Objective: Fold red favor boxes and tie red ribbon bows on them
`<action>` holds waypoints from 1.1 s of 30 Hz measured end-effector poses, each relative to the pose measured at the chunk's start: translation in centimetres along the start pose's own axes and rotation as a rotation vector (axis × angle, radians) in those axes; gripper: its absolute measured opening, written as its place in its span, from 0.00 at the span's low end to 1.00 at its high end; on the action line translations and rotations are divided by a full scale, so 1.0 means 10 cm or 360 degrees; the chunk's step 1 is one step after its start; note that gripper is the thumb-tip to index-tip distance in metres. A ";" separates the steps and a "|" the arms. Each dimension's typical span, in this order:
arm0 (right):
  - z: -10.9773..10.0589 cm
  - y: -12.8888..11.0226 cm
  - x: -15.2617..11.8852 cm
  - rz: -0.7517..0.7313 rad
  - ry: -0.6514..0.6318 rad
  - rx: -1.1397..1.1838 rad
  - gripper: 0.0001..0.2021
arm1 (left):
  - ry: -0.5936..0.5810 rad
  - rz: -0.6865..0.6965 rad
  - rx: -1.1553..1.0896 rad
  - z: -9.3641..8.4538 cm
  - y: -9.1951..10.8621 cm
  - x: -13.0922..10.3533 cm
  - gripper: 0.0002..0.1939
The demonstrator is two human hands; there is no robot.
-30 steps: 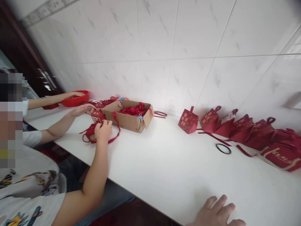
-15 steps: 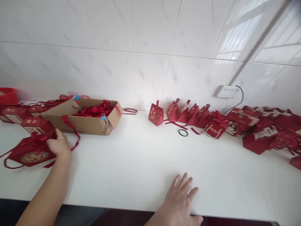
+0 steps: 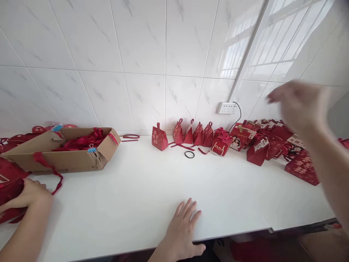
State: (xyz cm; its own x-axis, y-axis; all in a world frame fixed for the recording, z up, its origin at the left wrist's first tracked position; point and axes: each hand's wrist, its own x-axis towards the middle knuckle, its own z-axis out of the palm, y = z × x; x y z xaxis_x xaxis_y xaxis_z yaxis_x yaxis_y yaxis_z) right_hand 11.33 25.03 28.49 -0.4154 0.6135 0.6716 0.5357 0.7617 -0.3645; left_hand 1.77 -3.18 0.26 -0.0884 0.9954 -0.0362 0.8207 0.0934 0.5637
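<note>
My left hand (image 3: 181,231) lies flat, palm down, on the white table (image 3: 141,196) near its front edge, holding nothing. My right hand (image 3: 298,103) is raised in the air at the right, blurred by motion, with fingers apart and nothing visible in it. It hovers above a heap of red gift boxes (image 3: 272,143) against the wall. A row of small red gift boxes (image 3: 188,133) stands at the back middle, with a black elastic ring (image 3: 189,154) lying in front of it.
A co-worker's hand (image 3: 29,194) at the far left rests on a red gift box (image 3: 8,193). Behind it sits an open cardboard box (image 3: 62,160) of red ribbons (image 3: 81,140). A white power socket (image 3: 226,108) with a cable hangs on the tiled wall.
The view has swung right, sliding the cardboard box and the co-worker towards the left edge. My right hand has come into view, raised at the right. My left hand stays flat on the table.
</note>
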 end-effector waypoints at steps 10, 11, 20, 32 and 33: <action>1.45 1.02 -0.25 0.0050 -0.0817 -0.0339 0.11 | 0.0028 -0.0118 -0.0013 0.11 -0.08 0.07 0.42; 1.53 1.10 -0.28 0.0040 -0.0847 -0.0351 0.11 | 0.0029 -0.0120 -0.0010 0.11 -0.09 0.07 0.41; 1.97 1.08 -0.61 -0.0224 -0.1009 -0.0108 0.13 | 0.0162 -0.0023 0.0216 0.17 -0.09 0.08 0.34; 2.46 -0.86 -1.58 -0.0841 -0.1381 0.0908 0.17 | 0.0689 0.0157 0.0879 0.33 -0.07 0.15 0.13; 2.49 -1.01 -1.62 -0.0854 -0.1392 0.0974 0.19 | 0.0668 0.0152 0.0870 0.32 -0.07 0.15 0.14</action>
State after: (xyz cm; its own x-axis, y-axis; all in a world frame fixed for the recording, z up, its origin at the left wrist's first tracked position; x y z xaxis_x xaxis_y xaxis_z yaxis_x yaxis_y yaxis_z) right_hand -5.67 12.59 5.24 -0.9659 -0.0602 0.2518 -0.1999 0.7914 -0.5776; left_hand 2.92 -1.72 -2.82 -0.1223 0.9180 0.3773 0.9925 0.1124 0.0481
